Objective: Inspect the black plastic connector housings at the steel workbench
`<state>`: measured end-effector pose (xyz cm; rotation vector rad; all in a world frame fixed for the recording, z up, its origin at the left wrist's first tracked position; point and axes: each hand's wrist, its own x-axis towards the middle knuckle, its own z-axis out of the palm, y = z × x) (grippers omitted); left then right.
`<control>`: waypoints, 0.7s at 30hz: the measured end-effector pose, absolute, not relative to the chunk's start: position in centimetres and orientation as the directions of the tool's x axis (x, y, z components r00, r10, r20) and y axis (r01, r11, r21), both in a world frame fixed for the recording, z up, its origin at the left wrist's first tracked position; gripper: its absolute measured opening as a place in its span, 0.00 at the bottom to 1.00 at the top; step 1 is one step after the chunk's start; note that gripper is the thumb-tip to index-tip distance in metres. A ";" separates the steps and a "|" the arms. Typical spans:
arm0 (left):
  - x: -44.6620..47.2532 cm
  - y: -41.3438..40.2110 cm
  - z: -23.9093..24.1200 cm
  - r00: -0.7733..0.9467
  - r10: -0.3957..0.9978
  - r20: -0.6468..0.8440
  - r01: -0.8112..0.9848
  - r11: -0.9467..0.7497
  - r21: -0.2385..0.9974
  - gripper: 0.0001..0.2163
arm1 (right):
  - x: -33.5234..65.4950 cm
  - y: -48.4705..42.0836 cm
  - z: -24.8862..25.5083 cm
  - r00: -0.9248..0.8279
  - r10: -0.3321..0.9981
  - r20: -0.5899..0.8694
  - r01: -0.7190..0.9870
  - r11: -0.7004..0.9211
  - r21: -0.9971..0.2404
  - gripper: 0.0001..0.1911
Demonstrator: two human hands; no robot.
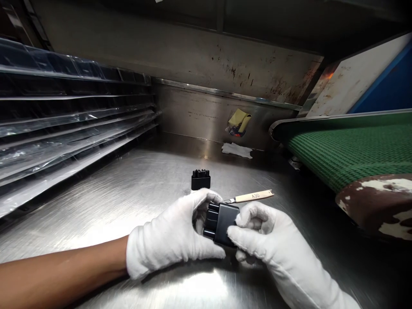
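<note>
Both my hands wear white gloves and grip one black plastic block [221,222] just above the steel table. My left hand [175,234] wraps the block's left end, fingers curled around it. My right hand [262,238] pinches its right end with thumb and fingers. A second, smaller black plastic part [201,179] stands on the table just beyond my hands. A small tool with a tan handle marked A30 [252,196] lies on the table behind my right hand.
The steel table [128,197] runs back to a metal wall. Stacked clear plastic trays [64,128] fill the left. A green conveyor belt [354,146] over a rusty roller [376,201] sits at the right. A white rag [237,150] and yellow scrap [240,120] lie at the back.
</note>
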<state>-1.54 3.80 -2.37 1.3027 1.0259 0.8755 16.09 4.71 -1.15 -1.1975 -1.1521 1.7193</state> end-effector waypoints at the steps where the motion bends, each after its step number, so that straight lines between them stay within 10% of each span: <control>1: -1.5 3.8 -2.4 0.329 0.938 -0.104 0.052 0.092 0.994 0.28 | 16.1 4.7 -1.0 -0.299 0.907 -0.296 -0.070 -0.331 -0.941 0.18; 15: -1.7 4.3 -1.9 0.435 0.900 -0.026 0.043 0.008 0.999 0.26 | 16.7 5.5 -1.8 -0.477 0.862 -0.170 -0.038 -0.213 -0.976 0.32; 21: -3.3 5.2 -4.7 0.273 0.961 0.034 0.263 -0.109 0.959 0.20 | 16.2 6.2 -2.6 -0.454 0.890 0.036 -0.077 0.001 -0.997 0.19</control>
